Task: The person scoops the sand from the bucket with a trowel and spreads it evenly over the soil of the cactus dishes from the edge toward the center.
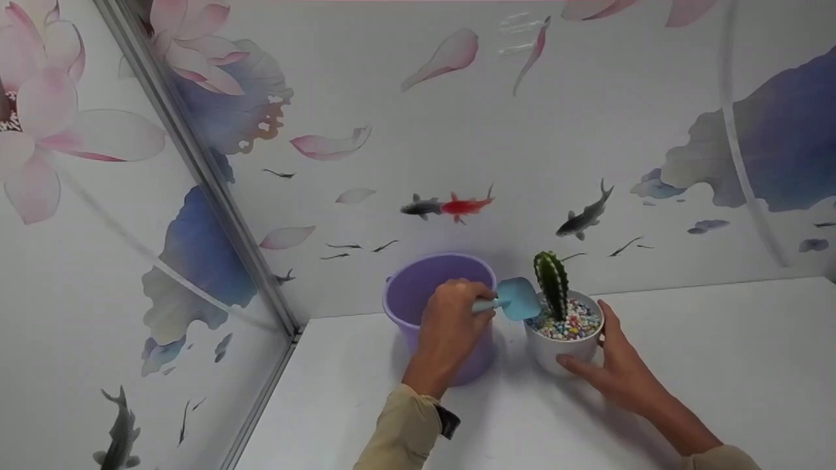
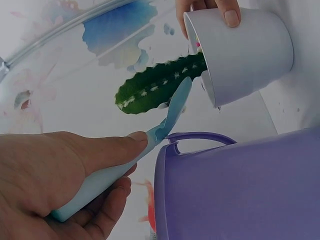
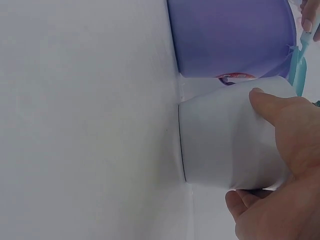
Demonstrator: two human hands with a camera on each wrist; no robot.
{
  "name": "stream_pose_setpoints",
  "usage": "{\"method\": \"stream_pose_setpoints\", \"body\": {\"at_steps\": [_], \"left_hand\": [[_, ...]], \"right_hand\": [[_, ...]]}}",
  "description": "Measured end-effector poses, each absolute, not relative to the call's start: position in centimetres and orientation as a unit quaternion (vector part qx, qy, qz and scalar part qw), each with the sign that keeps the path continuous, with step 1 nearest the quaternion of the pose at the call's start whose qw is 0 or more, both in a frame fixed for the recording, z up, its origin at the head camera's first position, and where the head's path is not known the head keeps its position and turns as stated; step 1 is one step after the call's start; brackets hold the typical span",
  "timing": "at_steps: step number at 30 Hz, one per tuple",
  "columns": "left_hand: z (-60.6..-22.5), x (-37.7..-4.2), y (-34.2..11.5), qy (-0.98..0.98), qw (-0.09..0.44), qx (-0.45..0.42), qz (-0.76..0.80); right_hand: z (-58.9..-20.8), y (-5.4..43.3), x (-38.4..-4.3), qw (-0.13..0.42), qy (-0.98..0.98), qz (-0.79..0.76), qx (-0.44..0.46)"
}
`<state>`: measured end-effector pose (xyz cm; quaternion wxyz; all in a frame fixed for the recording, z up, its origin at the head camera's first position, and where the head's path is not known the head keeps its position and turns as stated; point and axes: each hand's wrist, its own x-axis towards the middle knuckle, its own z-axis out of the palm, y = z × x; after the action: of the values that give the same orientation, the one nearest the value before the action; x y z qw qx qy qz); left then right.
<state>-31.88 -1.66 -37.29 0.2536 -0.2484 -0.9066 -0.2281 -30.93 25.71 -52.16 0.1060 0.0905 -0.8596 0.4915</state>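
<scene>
A light-blue toy shovel (image 1: 519, 299) is gripped by its handle in my left hand (image 1: 454, 320), which is above the rim of a purple bucket (image 1: 408, 333). The shovel's blade reaches the left rim of a white pot (image 1: 555, 352). In that pot stands a green cactus (image 1: 552, 284) among multicoloured pebbles (image 1: 575, 321). My right hand (image 1: 620, 372) holds the pot around its side, thumb in front and fingers behind. In the left wrist view the shovel blade (image 2: 179, 102) lies close beside the cactus (image 2: 155, 85). Much of the bucket's inside is hidden by my left hand.
The bucket and pot stand side by side on a white table (image 1: 353, 391), near the back wall (image 1: 405, 143) printed with fish, petals and leaves. A metal strip (image 1: 209, 183) runs down the corner at the left. The bucket's purple handle (image 2: 205, 135) shows in the left wrist view.
</scene>
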Motion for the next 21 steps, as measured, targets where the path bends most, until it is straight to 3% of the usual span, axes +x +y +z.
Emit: {"method": "stream_pose_setpoints", "body": {"at_steps": [21], "left_hand": [[-38.7,-33.5,-3.9,-0.855,0.257,-0.262,-0.367]], "right_hand": [[-52.4,25.8,-31.0,0.146,-0.843,0.504,0.118]]}}
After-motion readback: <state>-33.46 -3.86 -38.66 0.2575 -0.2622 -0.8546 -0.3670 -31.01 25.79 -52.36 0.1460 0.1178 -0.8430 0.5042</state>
